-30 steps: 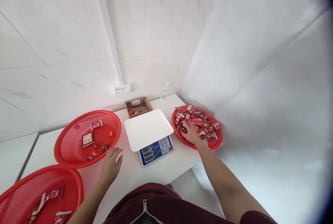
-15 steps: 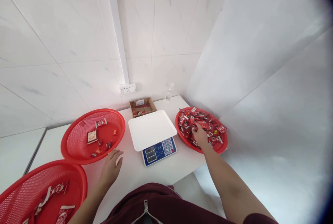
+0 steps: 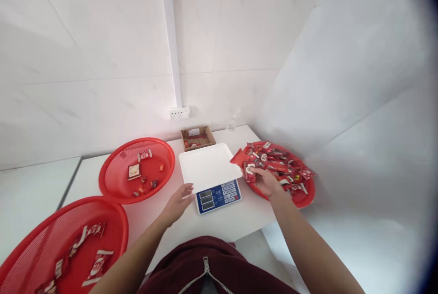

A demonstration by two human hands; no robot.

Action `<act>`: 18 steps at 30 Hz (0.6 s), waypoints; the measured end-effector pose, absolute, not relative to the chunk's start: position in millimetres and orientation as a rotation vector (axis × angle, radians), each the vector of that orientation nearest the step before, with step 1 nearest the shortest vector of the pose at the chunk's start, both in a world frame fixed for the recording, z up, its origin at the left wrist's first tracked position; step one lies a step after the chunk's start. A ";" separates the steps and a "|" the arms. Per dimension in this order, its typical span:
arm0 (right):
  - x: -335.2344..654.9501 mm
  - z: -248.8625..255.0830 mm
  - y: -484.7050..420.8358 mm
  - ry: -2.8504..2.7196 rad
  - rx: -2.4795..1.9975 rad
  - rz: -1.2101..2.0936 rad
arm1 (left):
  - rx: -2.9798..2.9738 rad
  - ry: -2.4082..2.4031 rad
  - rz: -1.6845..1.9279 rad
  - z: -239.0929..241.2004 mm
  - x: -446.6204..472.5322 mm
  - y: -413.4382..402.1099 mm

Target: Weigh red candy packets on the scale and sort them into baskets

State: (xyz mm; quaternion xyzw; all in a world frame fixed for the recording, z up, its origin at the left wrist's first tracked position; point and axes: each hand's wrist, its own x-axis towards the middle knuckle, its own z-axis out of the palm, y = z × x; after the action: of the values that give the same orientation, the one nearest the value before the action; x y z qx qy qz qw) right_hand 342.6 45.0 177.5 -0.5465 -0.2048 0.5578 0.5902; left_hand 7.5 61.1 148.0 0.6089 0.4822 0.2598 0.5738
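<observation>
Between the thumb and fingers of my right hand [image 3: 267, 183] is a red candy packet [image 3: 247, 164], lifted over the left rim of the right red basket [image 3: 310, 196]. That basket is heaped with red-wrapped candies [image 3: 273, 159]. One end of the packet reaches near the white weighing pan [image 3: 208, 164] of the digital scale [image 3: 219, 197]. My left hand [image 3: 180, 200] hovers by the pan's front left corner, fingers apart and holding nothing. Whether it touches the pan I cannot tell.
Two more red baskets stand to the left: the far one [image 3: 102, 180] and the near one [image 3: 125, 230], each with a few wrapped candies. A cardboard box [image 3: 198, 139] sits behind the scale, beside a clear plastic container [image 3: 232, 123]. Walls close off the back and right.
My right hand has risen from the candy pile with a packet and moved toward the scale. My left hand has shifted right, from beside the far left basket to the pan's corner.
</observation>
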 end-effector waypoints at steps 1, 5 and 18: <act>322.9 178.5 43.9 -0.504 -1.235 1.425 | 1.277 1.056 0.583 157.3 18.4 60.5; 255.7 176.5 41.5 -0.642 -1.137 1.807 | 0.857 0.827 0.574 177.0 50.2 65.6; 229.8 141.6 94.3 -0.436 -1.392 1.440 | 0.816 1.167 0.570 152.6 58.5 104.9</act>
State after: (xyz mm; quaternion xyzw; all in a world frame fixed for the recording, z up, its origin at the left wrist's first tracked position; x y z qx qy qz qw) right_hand 229.8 94.3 141.6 -0.5805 -0.1818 0.6005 0.5189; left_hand 58.5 104.9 152.6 0.3690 0.5280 0.2578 0.7201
